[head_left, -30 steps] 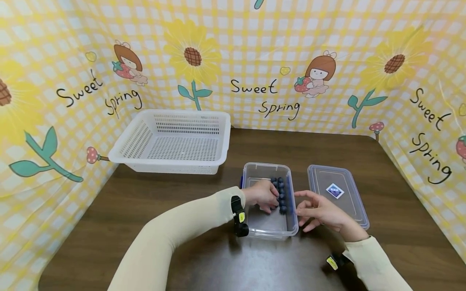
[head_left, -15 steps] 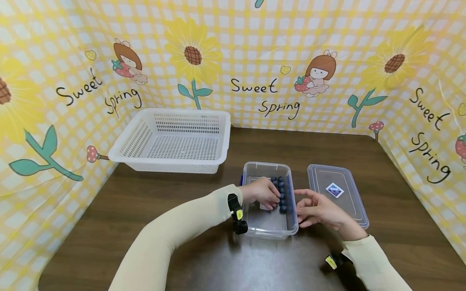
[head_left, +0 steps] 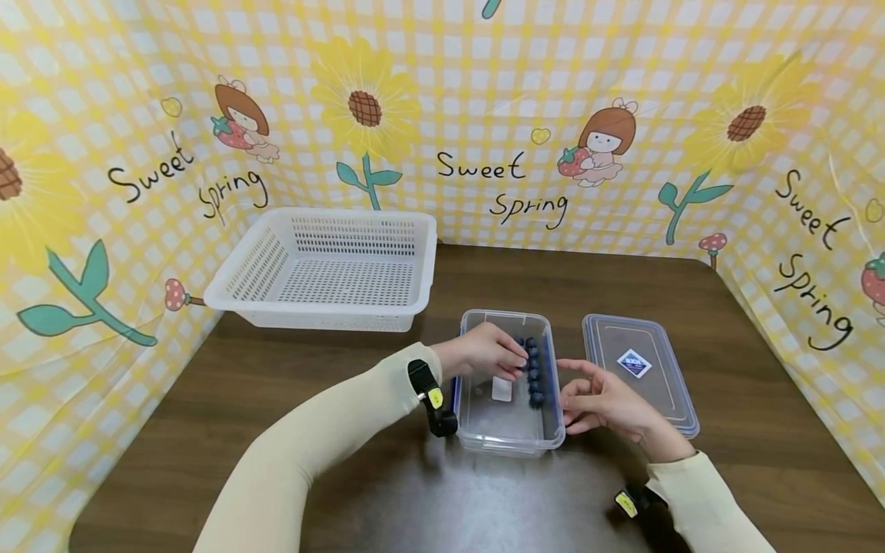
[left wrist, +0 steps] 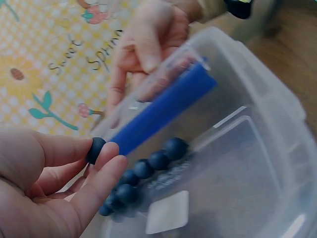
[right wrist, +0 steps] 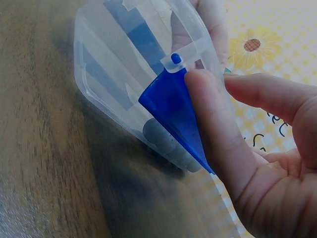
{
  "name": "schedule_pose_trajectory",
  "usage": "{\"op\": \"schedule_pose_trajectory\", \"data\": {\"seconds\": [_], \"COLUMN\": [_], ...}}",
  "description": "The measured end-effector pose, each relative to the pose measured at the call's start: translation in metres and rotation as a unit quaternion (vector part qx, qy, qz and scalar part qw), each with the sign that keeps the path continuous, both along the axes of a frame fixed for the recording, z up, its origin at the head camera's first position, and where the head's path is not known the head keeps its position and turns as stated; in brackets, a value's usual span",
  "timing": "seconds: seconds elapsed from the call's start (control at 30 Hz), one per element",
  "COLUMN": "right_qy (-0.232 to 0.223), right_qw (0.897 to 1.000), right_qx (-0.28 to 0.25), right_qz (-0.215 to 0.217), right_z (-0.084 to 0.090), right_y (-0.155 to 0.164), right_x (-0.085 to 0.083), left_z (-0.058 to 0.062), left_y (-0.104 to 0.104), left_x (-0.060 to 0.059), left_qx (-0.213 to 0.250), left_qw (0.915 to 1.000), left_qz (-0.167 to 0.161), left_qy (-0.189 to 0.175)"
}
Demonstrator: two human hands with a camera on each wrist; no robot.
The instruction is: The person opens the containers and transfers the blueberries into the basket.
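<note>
A clear plastic container (head_left: 508,430) stands on the table, with several blueberries (head_left: 535,384) lined up along the inside of its right wall. Part of a second row shows in the left wrist view, beside the first. Over the container, my left hand (head_left: 487,352) pinches one blueberry (left wrist: 96,150) between thumb and fingers, above those on the floor. My right hand (head_left: 608,403) is at the outside of the right wall, fingers loosely extended. In the right wrist view a finger lies against the blue latch flap (right wrist: 171,106). The left hand hides the far end of the rows.
A white perforated basket (head_left: 332,307) stands at the back left. The container's clear lid (head_left: 650,388), with a blue-and-white sticker, lies flat to the right. A patterned cloth (head_left: 484,115) encloses the table (head_left: 387,491) at the back and sides.
My left hand has risen and moved back and left from the blueberries, with one held in its fingers. A white label on the container is uncovered. The right hand stays about where it was.
</note>
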State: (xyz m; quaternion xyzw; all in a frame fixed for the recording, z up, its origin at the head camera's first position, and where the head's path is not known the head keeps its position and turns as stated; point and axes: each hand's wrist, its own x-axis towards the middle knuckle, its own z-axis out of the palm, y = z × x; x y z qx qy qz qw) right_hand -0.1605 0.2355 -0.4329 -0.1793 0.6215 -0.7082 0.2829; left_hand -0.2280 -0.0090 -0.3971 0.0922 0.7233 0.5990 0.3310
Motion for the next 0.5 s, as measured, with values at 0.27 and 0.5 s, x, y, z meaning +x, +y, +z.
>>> {"op": "schedule_pose_trajectory", "data": {"seconds": [0.27,0.5], "right_qy": [0.002,0.003], "right_qw": [1.000,1.000], "right_qx": [-0.005,-0.005], "right_qz": [-0.002,-0.004], "right_z": [0.002,0.003], "right_y": [-0.001,-0.001], "right_x": [0.002,0.003], "left_z": [0.027,0.046], "left_y": [-0.019,-0.039], "left_x": [-0.014,-0.029], "left_qx": [0.040,0.072], "left_qw": [0.9988,0.9947], "left_qz": [0.024,0.073], "left_qy": [-0.013,-0.006]}}
